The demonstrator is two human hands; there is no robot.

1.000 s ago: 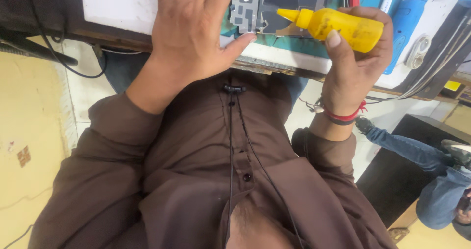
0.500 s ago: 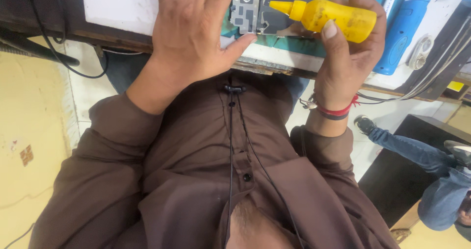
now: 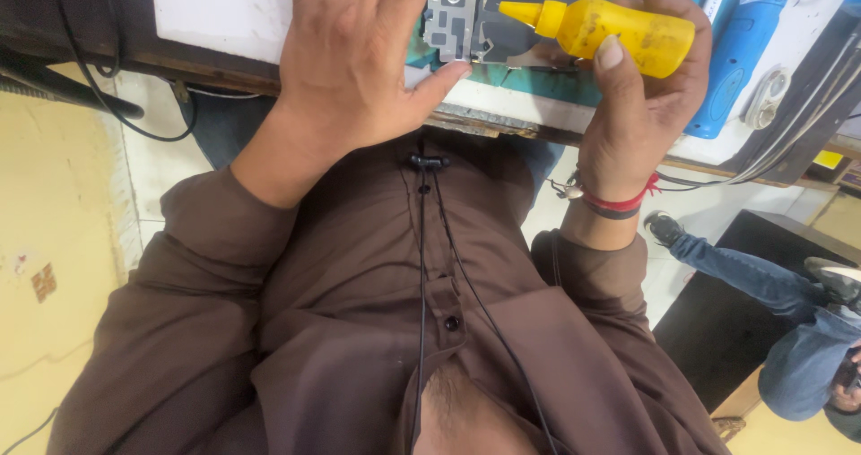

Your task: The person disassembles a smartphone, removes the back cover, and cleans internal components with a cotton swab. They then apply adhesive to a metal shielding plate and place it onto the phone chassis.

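Observation:
My right hand [image 3: 641,105] grips a small yellow squeeze bottle [image 3: 610,29], held sideways with its pointed nozzle aimed left over a grey metal device frame [image 3: 502,20] on the bench. My left hand [image 3: 359,60] lies flat, palm down and fingers spread, on the bench edge beside that frame, its thumb touching the frame's lower left corner. A red and a black band circle my right wrist. The top of the frame and my left fingertips are cut off by the picture's upper edge.
A white sheet [image 3: 220,11] covers the bench left of my hand. A blue tool [image 3: 731,60] lies at the right. Dark cables [image 3: 117,105] hang at the left edge. Another person's jeans and shoes [image 3: 789,320] are at the lower right. A thin black cord [image 3: 421,267] runs down my brown shirt.
My right hand has lifted the yellow bottle slightly up and away, nozzle still pointing left at the frame. My left hand stays pressed on the bench.

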